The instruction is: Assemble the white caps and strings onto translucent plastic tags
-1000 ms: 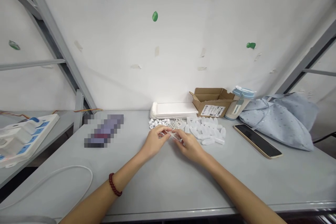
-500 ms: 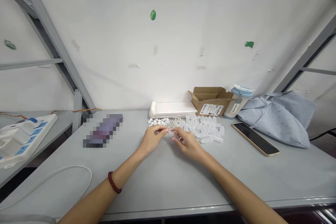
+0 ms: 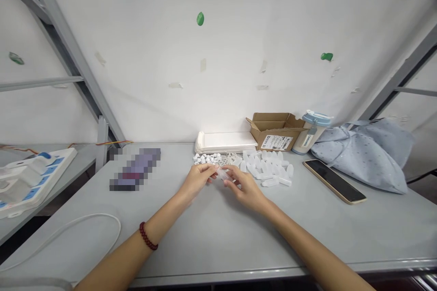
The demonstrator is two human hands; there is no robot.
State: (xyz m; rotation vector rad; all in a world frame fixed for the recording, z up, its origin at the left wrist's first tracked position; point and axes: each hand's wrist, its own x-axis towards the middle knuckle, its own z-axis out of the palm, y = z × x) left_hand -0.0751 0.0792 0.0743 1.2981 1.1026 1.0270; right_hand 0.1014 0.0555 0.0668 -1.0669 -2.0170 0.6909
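A small translucent plastic tube (image 3: 223, 174) is held just above the table between my two hands, tilted. My right hand (image 3: 244, 186) grips its right side between thumb and fingers. My left hand (image 3: 200, 179) pinches at the tube's left end; whatever small part sits under those fingertips is hidden. Behind my left hand lie several small white caps (image 3: 205, 158). A little heap of thin whitish loops (image 3: 229, 159) rests beside the caps. Several more translucent tubes (image 3: 269, 166) are spread out just beyond and to the right of my right hand.
At the wall stand a stack of white flat packs (image 3: 225, 142), an open cardboard box (image 3: 276, 138) and a blue-lidded cup (image 3: 312, 132). A phone (image 3: 334, 181) and a grey-blue cloth bag (image 3: 368, 154) lie right. Left are a blurred-out object (image 3: 136, 168), a white cable (image 3: 116, 225) and a power strip (image 3: 44, 173).
My left fingers have closed in against the tube's left end and curled beneath it. A thin whitish bit above my left fingertips no longer shows. My right hand has hardly moved.
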